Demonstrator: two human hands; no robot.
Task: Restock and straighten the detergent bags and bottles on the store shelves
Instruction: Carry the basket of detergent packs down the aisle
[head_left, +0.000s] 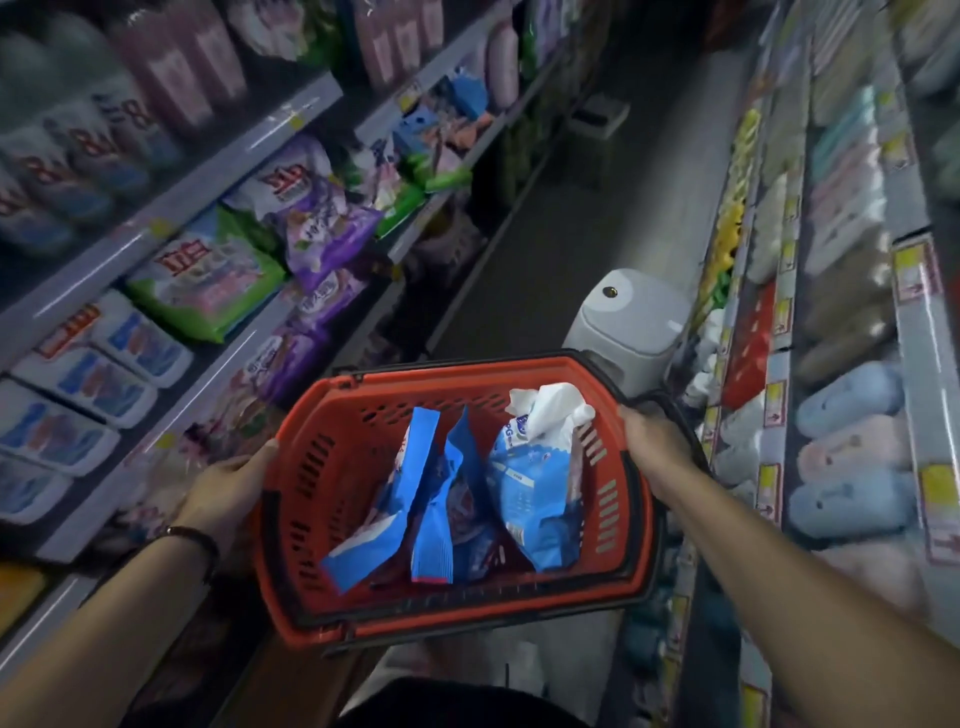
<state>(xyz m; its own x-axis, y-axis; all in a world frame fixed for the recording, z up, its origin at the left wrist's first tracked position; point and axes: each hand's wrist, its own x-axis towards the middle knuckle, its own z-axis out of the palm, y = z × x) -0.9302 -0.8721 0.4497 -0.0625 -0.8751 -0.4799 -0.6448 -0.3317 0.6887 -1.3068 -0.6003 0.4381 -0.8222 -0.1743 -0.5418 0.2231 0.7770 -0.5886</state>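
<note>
I hold a red plastic shopping basket (311, 467) in front of me, above the aisle floor. My left hand (228, 483) grips its left rim and my right hand (657, 447) grips its right rim. Inside lie three blue detergent bags (431, 493), the right one (535, 483) with a white crumpled top. On the left shelves (171, 192) lie green and white detergent bags (208, 280), purple bags (322, 223) and white and blue bottles (104, 384), some bags slumped and crooked.
A grey plastic bin (623, 322) stands on the floor just beyond the basket, against the right shelving. Right shelves (914, 322) carry pastel slippers and packets with yellow price tags. A grey step stool (597, 117) sits far down the narrow aisle.
</note>
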